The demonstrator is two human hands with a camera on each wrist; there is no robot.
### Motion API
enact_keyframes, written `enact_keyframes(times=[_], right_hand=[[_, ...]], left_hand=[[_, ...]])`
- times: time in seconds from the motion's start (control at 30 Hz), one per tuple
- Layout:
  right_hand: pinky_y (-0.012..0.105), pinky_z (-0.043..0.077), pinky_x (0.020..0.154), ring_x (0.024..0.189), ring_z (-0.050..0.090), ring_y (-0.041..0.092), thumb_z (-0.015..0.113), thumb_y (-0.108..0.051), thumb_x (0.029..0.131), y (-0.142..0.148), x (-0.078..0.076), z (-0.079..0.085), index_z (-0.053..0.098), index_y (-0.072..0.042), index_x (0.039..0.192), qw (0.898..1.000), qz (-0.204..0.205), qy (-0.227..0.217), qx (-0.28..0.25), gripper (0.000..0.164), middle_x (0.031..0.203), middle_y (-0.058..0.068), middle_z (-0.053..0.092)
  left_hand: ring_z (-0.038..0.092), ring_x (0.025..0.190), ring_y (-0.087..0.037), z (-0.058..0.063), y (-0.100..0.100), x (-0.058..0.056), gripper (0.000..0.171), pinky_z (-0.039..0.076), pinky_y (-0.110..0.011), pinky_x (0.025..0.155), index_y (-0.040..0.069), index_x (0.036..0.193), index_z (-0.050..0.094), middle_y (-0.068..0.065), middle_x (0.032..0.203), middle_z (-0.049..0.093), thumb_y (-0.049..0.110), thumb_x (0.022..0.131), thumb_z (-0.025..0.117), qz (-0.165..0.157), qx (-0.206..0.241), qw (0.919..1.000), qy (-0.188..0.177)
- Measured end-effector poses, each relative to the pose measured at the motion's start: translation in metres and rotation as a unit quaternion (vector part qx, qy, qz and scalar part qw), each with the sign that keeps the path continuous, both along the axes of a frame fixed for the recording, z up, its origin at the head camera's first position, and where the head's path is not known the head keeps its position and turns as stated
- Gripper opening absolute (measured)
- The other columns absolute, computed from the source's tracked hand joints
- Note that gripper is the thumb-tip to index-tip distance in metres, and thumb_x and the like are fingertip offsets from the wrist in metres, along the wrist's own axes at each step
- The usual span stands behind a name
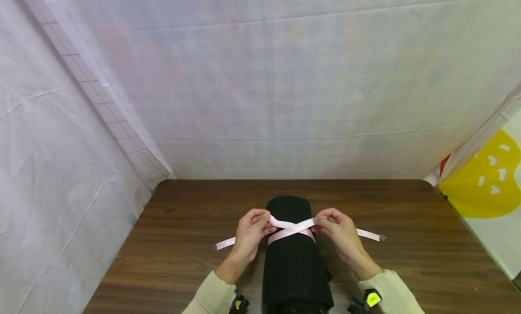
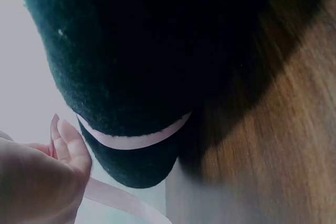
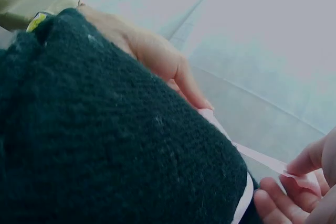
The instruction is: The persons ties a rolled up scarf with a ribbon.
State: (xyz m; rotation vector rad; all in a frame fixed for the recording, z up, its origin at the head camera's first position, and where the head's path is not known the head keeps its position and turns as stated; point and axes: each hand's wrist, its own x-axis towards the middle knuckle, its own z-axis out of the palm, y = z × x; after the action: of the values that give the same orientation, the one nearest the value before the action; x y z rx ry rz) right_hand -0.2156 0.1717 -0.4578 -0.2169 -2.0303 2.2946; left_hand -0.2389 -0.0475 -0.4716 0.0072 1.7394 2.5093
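A rolled black knitted cloth (image 1: 295, 268) lies lengthwise on the table. Around its far part runs a pale pink ribbon (image 1: 281, 235), whose two ends cross on top of the roll. On the left side my left hand (image 1: 250, 232) pinches one end between thumb and fingers. My right hand (image 1: 339, 232) pinches the other end on the right side. Past each hand a loose ribbon tail sticks outward over the table. In the left wrist view the ribbon band (image 2: 134, 141) hugs the roll, and a tail hangs below the left hand (image 2: 47, 177).
The brown wooden table (image 1: 183, 223) has its far edge against a pale hanging curtain (image 1: 277, 101). White sheeting (image 1: 61, 169) hangs along the left. At the right, beyond the table, is a yellow printed shape (image 1: 484, 183).
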Motion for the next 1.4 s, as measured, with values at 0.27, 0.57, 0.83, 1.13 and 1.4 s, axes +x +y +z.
enact_keyframes(times=[0.27, 0.57, 0.83, 1.13, 1.4], right_hand=[[0.029, 0.059, 0.073, 0.078, 0.066, 0.013, 0.059, 0.014, 0.090, -0.009, 0.002, 0.002, 0.049, -0.001, 0.099, 0.996, -0.006, 0.031, -0.083, 0.020, 0.082, 0.001, 0.065], [0.024, 0.056, 0.074, 0.082, 0.070, 0.013, 0.057, 0.011, 0.092, -0.013, 0.000, 0.004, 0.033, -0.009, 0.108, 0.993, -0.015, 0.001, -0.115, 0.035, 0.081, -0.004, 0.069], [0.021, 0.053, 0.068, 0.081, 0.071, 0.009, 0.062, 0.008, 0.090, -0.018, -0.003, 0.004, 0.035, -0.010, 0.100, 0.994, -0.029, 0.003, -0.104, 0.034, 0.080, -0.007, 0.075], [0.017, 0.044, 0.057, 0.066, 0.060, 0.004, 0.067, 0.009, 0.087, -0.030, -0.005, 0.009, 0.046, -0.002, 0.096, 0.998, -0.030, 0.036, -0.043, 0.025, 0.079, -0.007, 0.074], [0.018, 0.046, 0.055, 0.065, 0.058, 0.005, 0.069, 0.001, 0.090, -0.033, -0.007, 0.011, 0.052, 0.001, 0.102, 0.999, 0.034, 0.023, 0.008, 0.021, 0.080, -0.003, 0.073]], left_hand=[[0.057, 0.067, -0.009, 0.003, 0.006, 0.001, 0.028, 0.049, -0.021, 0.063, -0.011, 0.114, 0.052, 0.002, 0.078, 0.065, -0.002, 0.091, 0.064, 0.018, -0.029, 0.9994, 0.006], [0.057, 0.066, -0.006, 0.004, 0.011, 0.001, 0.041, 0.047, -0.020, 0.060, -0.005, 0.118, 0.048, 0.002, 0.080, 0.068, 0.000, 0.086, 0.073, 0.042, -0.039, 0.9984, 0.003], [0.057, 0.065, -0.006, 0.005, 0.015, -0.001, 0.040, 0.045, -0.020, 0.059, -0.002, 0.114, 0.049, 0.003, 0.081, 0.070, -0.003, 0.082, 0.074, 0.057, -0.037, 0.9976, 0.012], [0.068, 0.079, -0.009, 0.007, 0.018, -0.002, 0.038, 0.049, -0.020, 0.064, -0.003, 0.111, 0.053, -0.006, 0.088, 0.075, -0.001, 0.081, 0.077, 0.039, -0.038, 0.9973, 0.049], [0.072, 0.091, -0.016, 0.009, 0.021, -0.003, 0.041, 0.054, -0.020, 0.074, -0.012, 0.118, 0.052, -0.022, 0.102, 0.073, -0.003, 0.084, 0.074, -0.003, -0.066, 0.9912, 0.115]])
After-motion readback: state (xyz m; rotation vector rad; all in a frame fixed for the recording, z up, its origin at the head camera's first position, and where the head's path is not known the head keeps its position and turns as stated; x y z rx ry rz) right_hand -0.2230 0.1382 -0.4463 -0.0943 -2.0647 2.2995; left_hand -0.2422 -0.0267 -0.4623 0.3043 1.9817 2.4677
